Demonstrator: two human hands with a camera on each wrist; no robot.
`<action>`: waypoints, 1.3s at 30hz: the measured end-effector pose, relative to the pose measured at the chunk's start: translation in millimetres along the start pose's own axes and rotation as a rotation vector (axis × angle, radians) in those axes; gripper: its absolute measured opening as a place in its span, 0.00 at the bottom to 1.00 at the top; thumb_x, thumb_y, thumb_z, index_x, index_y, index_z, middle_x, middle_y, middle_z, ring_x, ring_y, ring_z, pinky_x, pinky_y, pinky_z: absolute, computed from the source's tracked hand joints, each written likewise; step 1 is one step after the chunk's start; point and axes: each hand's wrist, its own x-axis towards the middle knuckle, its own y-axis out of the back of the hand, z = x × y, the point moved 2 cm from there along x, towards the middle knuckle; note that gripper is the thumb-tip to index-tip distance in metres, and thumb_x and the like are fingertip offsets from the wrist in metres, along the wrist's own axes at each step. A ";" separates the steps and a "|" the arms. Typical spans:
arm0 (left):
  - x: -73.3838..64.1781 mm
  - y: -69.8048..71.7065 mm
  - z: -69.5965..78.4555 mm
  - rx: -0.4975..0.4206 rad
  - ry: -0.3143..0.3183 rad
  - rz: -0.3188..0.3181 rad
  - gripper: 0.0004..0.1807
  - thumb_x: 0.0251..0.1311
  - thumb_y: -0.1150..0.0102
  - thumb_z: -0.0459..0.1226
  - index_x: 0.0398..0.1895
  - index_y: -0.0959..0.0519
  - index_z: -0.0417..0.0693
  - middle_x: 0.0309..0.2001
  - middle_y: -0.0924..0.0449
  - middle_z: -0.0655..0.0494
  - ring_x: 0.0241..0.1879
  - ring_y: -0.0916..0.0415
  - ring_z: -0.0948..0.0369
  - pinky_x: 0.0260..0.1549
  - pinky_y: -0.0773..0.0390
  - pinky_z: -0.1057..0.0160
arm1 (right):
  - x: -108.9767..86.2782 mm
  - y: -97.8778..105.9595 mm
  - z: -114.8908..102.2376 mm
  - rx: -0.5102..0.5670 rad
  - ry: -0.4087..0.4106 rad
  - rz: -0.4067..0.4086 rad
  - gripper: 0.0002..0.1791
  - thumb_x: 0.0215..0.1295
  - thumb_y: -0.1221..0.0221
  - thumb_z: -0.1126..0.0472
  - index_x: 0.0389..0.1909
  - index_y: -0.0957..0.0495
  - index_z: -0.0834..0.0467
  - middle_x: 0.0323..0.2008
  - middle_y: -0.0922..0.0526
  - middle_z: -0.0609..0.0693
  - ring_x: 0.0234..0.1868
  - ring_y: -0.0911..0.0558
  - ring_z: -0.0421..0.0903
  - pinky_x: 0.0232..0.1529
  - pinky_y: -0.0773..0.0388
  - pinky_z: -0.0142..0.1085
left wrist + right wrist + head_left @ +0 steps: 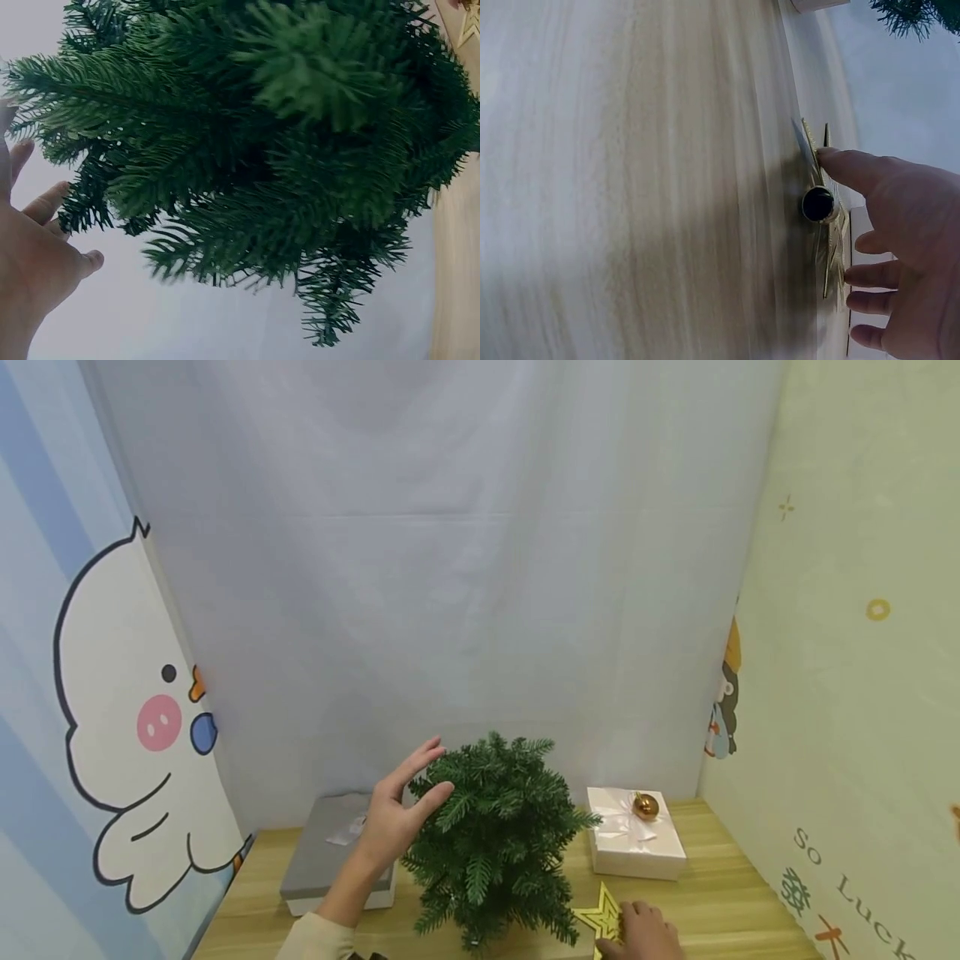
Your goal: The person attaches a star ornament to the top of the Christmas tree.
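A small bushy artificial Christmas tree (495,835) stands mid-table in the head view. My left hand (397,810) is raised at its upper left, fingers extended and thumb apart, right by the branches. In the left wrist view, those fingers (49,202) reach the tips of the greenery. To the tree's right, low by the table, my right hand (647,933) holds a gold star tree topper (600,914) at its right side. The right wrist view has the star edge-on, its round hollow socket (820,204) facing the camera, with the thumb and fingertips at its edges.
At the back left sits a grey-lidded gift box (322,852). A white gift box (637,860) with a ribbon bow stands back right, a shiny bronze ball ornament (646,807) on its lid. Curtains (480,568) close off the wood-patterned table (720,877) behind and at both sides.
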 end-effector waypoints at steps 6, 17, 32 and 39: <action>7.0 -2.6 2.2 -0.018 0.002 0.010 0.20 0.68 0.39 0.32 0.62 0.21 0.47 0.71 0.33 0.56 0.73 0.41 0.53 0.67 0.41 0.37 | -0.3 1.6 2.1 0.006 -0.036 0.038 0.43 0.48 0.31 0.29 0.46 0.23 0.64 0.50 0.24 0.66 0.55 0.27 0.70 0.51 0.33 0.70; 13.4 -2.0 27.2 -0.020 0.019 0.045 0.17 0.66 0.41 0.25 0.57 0.21 0.32 0.69 0.32 0.41 0.71 0.39 0.43 0.68 0.40 0.42 | 5.7 7.1 9.7 0.040 -0.084 0.138 0.63 0.35 0.30 0.23 0.55 0.28 0.74 0.52 0.29 0.73 0.55 0.29 0.72 0.51 0.32 0.69; 9.3 -2.9 36.8 -0.045 0.053 0.037 0.16 0.67 0.42 0.26 0.57 0.20 0.32 0.69 0.31 0.43 0.71 0.40 0.44 0.68 0.39 0.48 | -7.5 12.7 9.4 0.355 -0.261 0.075 0.55 0.39 0.20 0.41 0.46 0.43 0.76 0.27 0.26 0.65 0.28 0.21 0.60 0.29 0.23 0.52; 7.1 -4.0 34.4 -0.056 0.042 0.037 0.16 0.66 0.42 0.25 0.57 0.21 0.31 0.69 0.32 0.40 0.71 0.41 0.40 0.65 0.40 0.72 | -12.2 15.8 9.2 0.353 -0.222 0.191 0.36 0.48 0.23 0.54 0.33 0.36 0.77 0.21 0.27 0.63 0.24 0.21 0.58 0.25 0.22 0.49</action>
